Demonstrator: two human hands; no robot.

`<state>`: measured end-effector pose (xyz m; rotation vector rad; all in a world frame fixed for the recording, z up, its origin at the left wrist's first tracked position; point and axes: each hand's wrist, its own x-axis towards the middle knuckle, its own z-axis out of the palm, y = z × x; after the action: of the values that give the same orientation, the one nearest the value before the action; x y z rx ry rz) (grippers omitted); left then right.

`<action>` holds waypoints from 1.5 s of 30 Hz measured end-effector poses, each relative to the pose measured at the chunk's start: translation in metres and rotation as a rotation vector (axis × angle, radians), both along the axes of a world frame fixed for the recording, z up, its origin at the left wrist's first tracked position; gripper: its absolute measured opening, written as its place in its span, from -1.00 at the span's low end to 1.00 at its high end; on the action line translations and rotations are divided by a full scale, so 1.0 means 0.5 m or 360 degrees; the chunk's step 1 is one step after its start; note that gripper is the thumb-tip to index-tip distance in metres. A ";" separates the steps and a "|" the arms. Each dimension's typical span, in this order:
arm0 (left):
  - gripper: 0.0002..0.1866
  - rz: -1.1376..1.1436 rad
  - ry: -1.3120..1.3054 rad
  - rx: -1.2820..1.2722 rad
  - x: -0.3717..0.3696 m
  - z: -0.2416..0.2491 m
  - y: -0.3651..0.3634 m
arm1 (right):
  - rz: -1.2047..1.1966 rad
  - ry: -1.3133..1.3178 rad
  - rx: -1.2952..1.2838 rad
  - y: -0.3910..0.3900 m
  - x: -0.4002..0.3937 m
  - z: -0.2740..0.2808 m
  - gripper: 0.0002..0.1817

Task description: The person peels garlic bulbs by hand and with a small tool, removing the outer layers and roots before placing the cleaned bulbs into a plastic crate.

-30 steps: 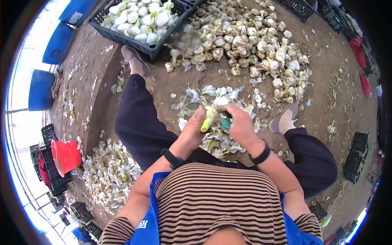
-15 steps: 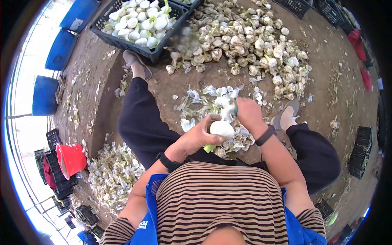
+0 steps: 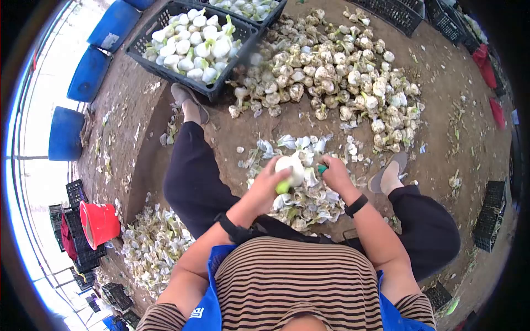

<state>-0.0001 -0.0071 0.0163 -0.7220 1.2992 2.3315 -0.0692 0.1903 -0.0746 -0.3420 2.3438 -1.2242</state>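
Observation:
My left hand point(image 3: 267, 185) is wrapped round a smooth white garlic bulb point(image 3: 294, 169), with its pale green stem point(image 3: 283, 186) pointing down toward me. Just to the right, my right hand point(image 3: 336, 175) is closed on a small green-handled tool point(image 3: 322, 169); its working end is too blurred to make out. A narrow gap separates the tool from the bulb. Beneath both hands, peeled white skins point(image 3: 309, 204) lie scattered on the ground between my legs.
Unpeeled bulbs form a large pile point(image 3: 331, 71) ahead. A black crate point(image 3: 141, 59) of clean white bulbs stands front left, with another crate point(image 3: 270, 19) behind it. More skins point(image 3: 152, 248) lie left, near a red bucket point(image 3: 99, 223). Blue barrels point(image 3: 66, 132) line the left side.
My left hand has turned the bulb, so its stem now shows lower left of it. My right hand has come down slightly toward me. The whole view has shifted a little downward.

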 end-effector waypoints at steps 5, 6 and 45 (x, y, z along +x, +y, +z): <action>-0.53 0.0446 -0.0015 0.0387 -0.217 -0.040 -0.178 | 0.0071 0.0019 0.0266 0.014 -0.031 -0.137 -0.84; -0.55 0.0720 0.0102 0.0250 -0.279 -0.018 -0.217 | 0.0081 0.0028 0.0343 0.012 -0.044 -0.166 -0.84; -0.13 0.0019 0.0794 -0.0574 0.071 -0.020 0.026 | -0.0379 -0.0523 -0.0863 -0.094 0.068 0.124 -0.70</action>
<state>0.0354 0.0060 0.0063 -0.2399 1.9653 2.4013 -0.0352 0.1436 -0.0124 -0.0228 1.7849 -1.8707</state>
